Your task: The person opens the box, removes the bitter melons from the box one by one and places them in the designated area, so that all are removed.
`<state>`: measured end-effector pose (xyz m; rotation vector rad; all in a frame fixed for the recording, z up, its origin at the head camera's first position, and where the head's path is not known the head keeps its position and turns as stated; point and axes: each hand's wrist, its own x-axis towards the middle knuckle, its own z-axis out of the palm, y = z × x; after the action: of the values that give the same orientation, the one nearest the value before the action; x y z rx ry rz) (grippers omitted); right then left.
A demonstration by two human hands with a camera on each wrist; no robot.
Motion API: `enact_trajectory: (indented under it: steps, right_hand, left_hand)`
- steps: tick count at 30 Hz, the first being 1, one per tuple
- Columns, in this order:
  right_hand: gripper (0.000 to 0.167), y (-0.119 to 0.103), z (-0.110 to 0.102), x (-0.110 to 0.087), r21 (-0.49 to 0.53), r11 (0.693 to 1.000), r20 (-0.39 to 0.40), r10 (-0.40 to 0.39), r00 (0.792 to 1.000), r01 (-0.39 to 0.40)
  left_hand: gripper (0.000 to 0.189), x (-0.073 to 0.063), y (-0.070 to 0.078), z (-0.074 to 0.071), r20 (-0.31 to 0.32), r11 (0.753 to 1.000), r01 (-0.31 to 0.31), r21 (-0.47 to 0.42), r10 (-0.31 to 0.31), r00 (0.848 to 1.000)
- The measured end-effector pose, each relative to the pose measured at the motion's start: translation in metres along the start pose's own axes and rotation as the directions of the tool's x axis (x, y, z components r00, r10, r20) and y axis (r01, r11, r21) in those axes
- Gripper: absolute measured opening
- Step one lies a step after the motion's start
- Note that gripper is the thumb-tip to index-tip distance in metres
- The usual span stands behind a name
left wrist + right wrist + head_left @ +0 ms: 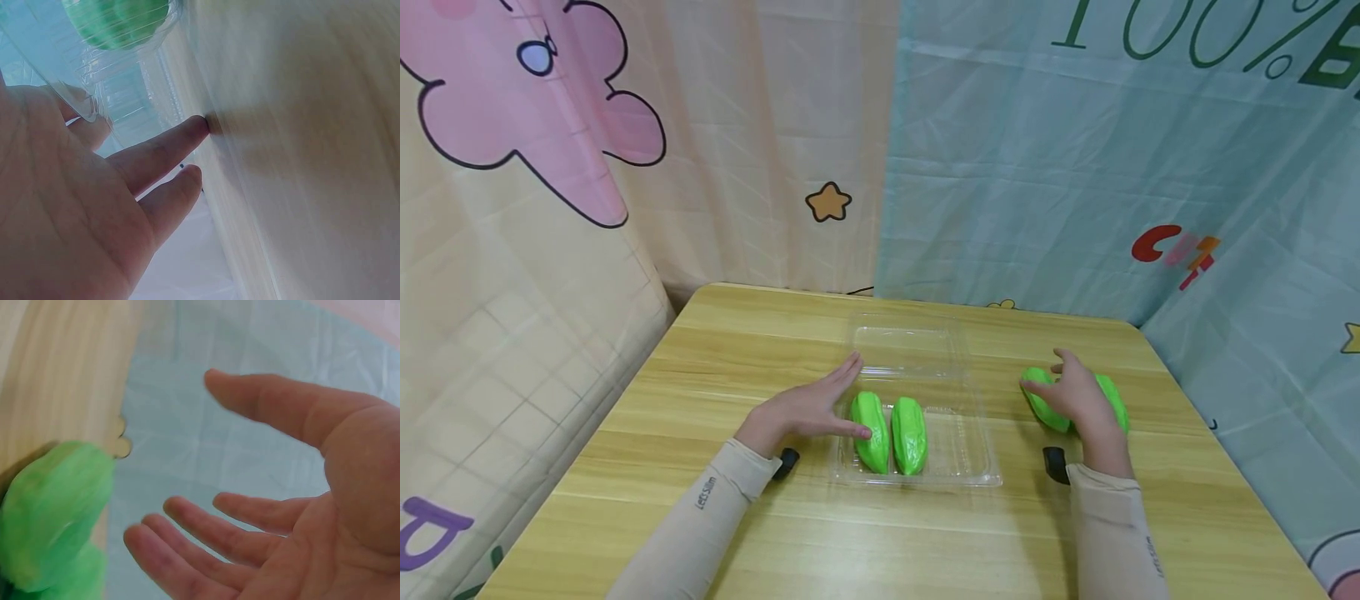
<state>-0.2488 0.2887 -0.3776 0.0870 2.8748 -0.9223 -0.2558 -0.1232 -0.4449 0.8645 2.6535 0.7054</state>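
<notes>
A clear plastic clamshell box (958, 442) lies with its lid (906, 342) folded back. Two bright green, ridged bitter melons stand side by side in its left part, the left melon (871, 446) and the right melon (910, 437). At the box's left edge is my left hand (808, 408), fingers spread and thumb over the left melon. Its fingers (159, 153) reach past the plastic wall near the table. To the right, my right hand (1078, 396) hovers with parted fingers over two more bitter melons, one (1045, 408) left of it and another (1112, 400) partly hidden behind it.
The light wooden table (880, 542) ends at a back edge by printed curtains (1075, 167). Another curtain (512, 333) hangs along the left side. Black straps (786, 464) are worn at the wrists, over pale sleeves.
</notes>
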Motion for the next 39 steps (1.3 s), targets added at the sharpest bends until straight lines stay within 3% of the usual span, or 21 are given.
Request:
enact_trajectory:
  steps: [5, 10, 17, 32, 39]
  right_hand:
    - [0.106, -0.015, -0.004, -0.009, 0.072, 0.997, 0.007, -0.018, 1.0, 0.017]
    - [0.108, -0.035, -0.003, -0.022, 0.123, 0.989, 0.004, -0.089, 0.996, 0.088]
    - [0.108, -0.063, 0.014, -0.035, 0.217, 0.96, 0.025, -0.187, 0.982, 0.177]
    - [0.105, -0.089, 0.058, -0.044, 0.251, 0.934, 0.126, -0.292, 0.948, 0.254]
    - [0.102, -0.103, 0.079, -0.053, 0.19, 0.94, 0.158, -0.313, 0.937, 0.282]
  left_hand:
    - [0.125, -0.001, 0.001, 0.0, -0.004, 1.0, -0.008, -0.001, 0.008, 1.0]
    - [0.124, -0.002, 0.002, -0.001, 0.004, 1.0, -0.009, -0.022, 0.009, 1.0]
    - [0.125, -0.002, 0.0, 0.0, 0.003, 1.0, -0.006, -0.014, 0.006, 1.0]
    - [0.123, -0.001, 0.003, -0.001, 0.004, 1.0, 0.002, -0.006, -0.002, 1.0]
    - [0.125, -0.002, 0.004, -0.001, 0.009, 1.0, 0.016, -0.011, -0.016, 1.0]
